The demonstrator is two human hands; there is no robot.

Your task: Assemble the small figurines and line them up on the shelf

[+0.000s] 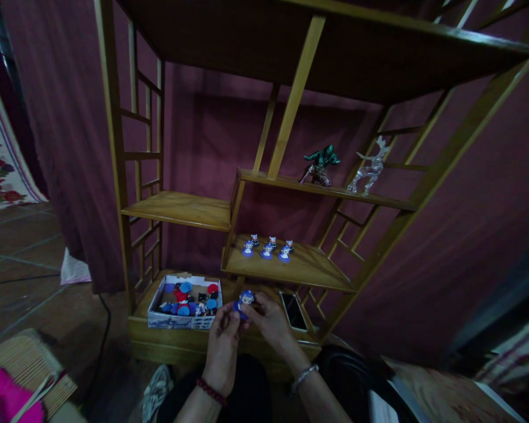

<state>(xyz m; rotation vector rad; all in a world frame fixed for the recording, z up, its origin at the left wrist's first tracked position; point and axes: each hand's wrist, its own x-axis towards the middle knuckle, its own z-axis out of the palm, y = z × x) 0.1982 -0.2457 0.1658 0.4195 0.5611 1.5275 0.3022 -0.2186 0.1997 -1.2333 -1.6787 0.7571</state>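
Observation:
Between my two hands, in front of the low shelf, is a small purple-haired figurine (246, 298) on a purple base. My left hand (224, 335) pinches its base from the left, while the fingers of my right hand (271, 323) close on it from the right. Beyond them, on the middle shelf, several small figurines stand in two rows. The front row has purple-and-white figurines (267, 251); darker figurines (272, 241) form the back row. Left of my hands sits an open cardboard box (185, 321) holding more figurines with red, blue and purple bases.
A phone-like dark slab (293, 311) lies on the bottom shelf at right. Higher up stand a green figure (321, 164) and a clear deer ornament (370, 167). Wooden posts (296, 97) divide the shelf unit. A woven stool (30, 364) is at lower left.

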